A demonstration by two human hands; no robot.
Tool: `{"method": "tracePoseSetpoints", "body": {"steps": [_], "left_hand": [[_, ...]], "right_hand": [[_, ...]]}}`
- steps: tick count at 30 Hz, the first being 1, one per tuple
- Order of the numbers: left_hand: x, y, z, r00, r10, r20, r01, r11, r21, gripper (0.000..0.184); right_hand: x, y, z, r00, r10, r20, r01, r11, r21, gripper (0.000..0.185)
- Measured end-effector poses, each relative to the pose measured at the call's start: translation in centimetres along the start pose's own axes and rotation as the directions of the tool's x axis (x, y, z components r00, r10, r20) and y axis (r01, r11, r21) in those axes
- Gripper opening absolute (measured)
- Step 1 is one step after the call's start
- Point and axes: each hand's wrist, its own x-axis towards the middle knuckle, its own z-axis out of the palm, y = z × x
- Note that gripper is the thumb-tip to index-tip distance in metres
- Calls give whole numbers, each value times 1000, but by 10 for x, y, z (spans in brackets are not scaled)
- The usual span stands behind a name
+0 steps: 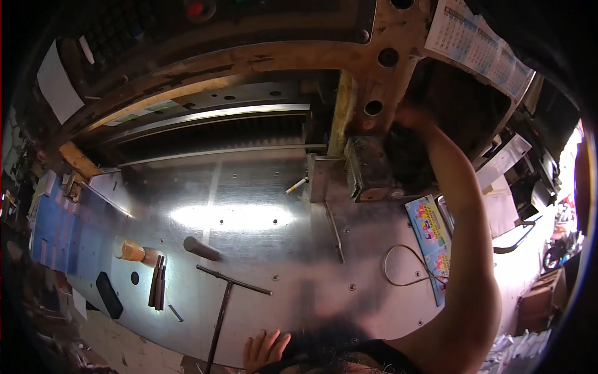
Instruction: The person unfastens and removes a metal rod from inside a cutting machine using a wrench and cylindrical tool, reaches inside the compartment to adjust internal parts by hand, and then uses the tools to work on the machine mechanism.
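At the front edge of the metal table (249, 246), my left hand (266, 350) lies with its fingers stretched out on the edge, holding nothing. Close to its left is a T-handled wrench (224, 302). My right arm reaches up along the right side, and my right hand (414, 118) is at the dark recess beside the machine's frame post (372, 87). Motion blur and shadow hide its fingers and whatever it touches. Below that hand sits a dark metal block (369, 168). A colourful printed sheet (430, 234) lies partly behind my forearm, with a thin looped cord (387, 265) beside it.
A cigarette (298, 185) lies near an upright bracket (317, 177). Leftward are a grey cylinder (200, 248), a wooden-looking handle (131, 250), two slim bars (157, 283) and a black oblong piece (109, 295). Blue stacks (53, 224) line the far left. A calendar sheet (476, 47) hangs upper right.
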Motion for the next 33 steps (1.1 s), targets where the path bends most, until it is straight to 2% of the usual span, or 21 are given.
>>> {"method": "tracePoseSetpoints", "body": {"steps": [2, 3, 5, 6, 7, 8, 10, 11, 13, 15, 17, 19, 20, 21, 23, 26, 28, 29, 31, 32, 33], "left_hand": [[3, 7, -1, 991, -130, 4, 127, 956, -263, 62], [5, 9, -4, 990, -143, 17, 141, 945, -296, 64], [9, 7, -13, 986, -161, 47, 167, 923, -346, 69], [10, 6, -14, 987, -155, 51, 163, 920, -357, 71], [10, 5, -15, 988, -146, 57, 157, 917, -367, 73], [10, 3, -16, 989, -136, 63, 150, 914, -377, 75], [12, 7, -17, 983, -171, 60, 181, 906, -384, 75], [11, 9, -17, 979, -194, 59, 201, 900, -387, 74], [9, 7, -11, 984, -179, 20, 176, 935, -308, 68], [15, 16, -11, 962, -249, -115, 200, 924, -324, 61], [26, 30, -16, 855, -412, -315, 257, 864, -433, 52], [24, 14, -47, 953, -270, -136, 169, 849, -501, 59], [22, 8, -55, 981, -185, -52, 128, 833, -538, 65], [21, 10, -48, 975, -203, -91, 132, 859, -495, 66], [17, 20, -33, 962, -222, -158, 139, 899, -416, 67], [38, 25, -54, 888, -384, -252, 272, 882, -385, 42], [41, 29, -61, 860, -438, -263, 310, 857, -412, 41], [42, 34, -61, 841, -471, -267, 331, 838, -434, 41], [25, 24, -43, 925, -342, -167, 232, 855, -464, 56], [17, 22, -34, 956, -268, -120, 181, 859, -479, 67], [22, 23, -44, 938, -326, -114, 230, 836, -499, 58]], "right_hand": [[-4, -2, 2, 989, -119, -89, 112, 991, -76, 66], [-13, -53, 22, 958, -183, -220, 172, 983, -69, 62], [-12, -64, 37, 889, -163, -427, 54, 965, -256, 53], [-3, -31, 50, 855, -96, -510, -145, 899, -413, 48], [-5, -28, 57, 809, -16, -587, -304, 844, -443, 45], [-6, -25, 64, 752, 64, -656, -457, 767, -450, 41], [-7, -77, 81, 621, 271, -736, -648, 705, -288, 36], [-4, -81, 87, 531, 224, -817, -623, 757, -197, 32], [-2, -87, 88, 499, 248, -830, -592, 797, -118, 35], [-5, -93, 84, 550, 213, -807, -528, 838, -139, 43], [-15, -93, 80, 669, 121, -733, -418, 877, -238, 59], [-17, -68, 58, 837, -44, -545, -132, 951, -279, 69], [-18, -69, 43, 901, -119, -416, 81, 991, -106, 73], [-18, -71, 27, 942, -190, -276, 231, 965, 125, 77], [-9, -62, -9, 994, 105, -30, -101, 989, 106, 68], [-4, -63, -18, 941, 334, 54, -329, 941, -82, 57], [-3, -63, -11, 964, 267, -14, -263, 938, -224, 53], [-7, -60, -5, 986, 160, -49, -168, 938, -304, 53], [-7, -36, 0, 996, 12, -87, -34, 964, -263, 52], [-5, -21, 4, 994, -24, -111, 8, 991, -135, 52], [-2, -12, 10, 984, -62, -169, 45, 994, -102, 51]]}}
